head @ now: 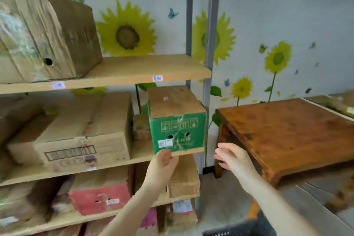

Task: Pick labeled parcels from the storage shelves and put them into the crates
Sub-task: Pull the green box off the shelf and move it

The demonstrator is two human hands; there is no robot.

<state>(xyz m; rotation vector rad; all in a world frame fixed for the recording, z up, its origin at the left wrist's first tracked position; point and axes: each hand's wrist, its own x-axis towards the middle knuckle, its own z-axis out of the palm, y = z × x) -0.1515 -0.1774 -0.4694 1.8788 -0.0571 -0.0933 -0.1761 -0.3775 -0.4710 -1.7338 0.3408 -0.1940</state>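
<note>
A green carton [178, 130] with a brown top and a small white label stands at the right end of the middle shelf [118, 161], its front jutting over the shelf edge. My left hand [162, 163] grips the carton's lower front edge from below. My right hand [231, 157] hovers just right of the carton, fingers loosely spread, touching nothing. A dark crate [235, 230] shows at the bottom edge of the view.
Brown cartons [76, 136] fill the shelf left of the green one. A large taped box [44, 36] sits on the upper shelf. Red and brown boxes [99, 195] lie on lower shelves. A wooden low table [293, 134] stands right of the grey shelf post [208, 63].
</note>
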